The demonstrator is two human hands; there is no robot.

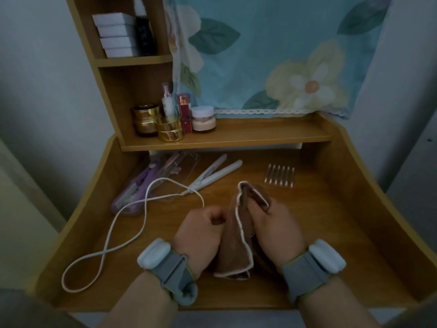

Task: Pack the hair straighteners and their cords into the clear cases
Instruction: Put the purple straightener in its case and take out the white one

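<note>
A wooden surface (319, 233) is carrying everything. A white straightener (214, 174) is lying open near the back, its white cord (123, 223) looping toward the front left. Left of it, a purple straightener (139, 185) is sitting in a clear case (132, 197). A row of cotton swabs (280, 175) is lying at the back right. Above, a shelf (260, 134) is holding jars (169, 129) and bottles (184, 114).

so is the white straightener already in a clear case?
No. The white straightener lies bare on the desk, beside the clear case.
</note>
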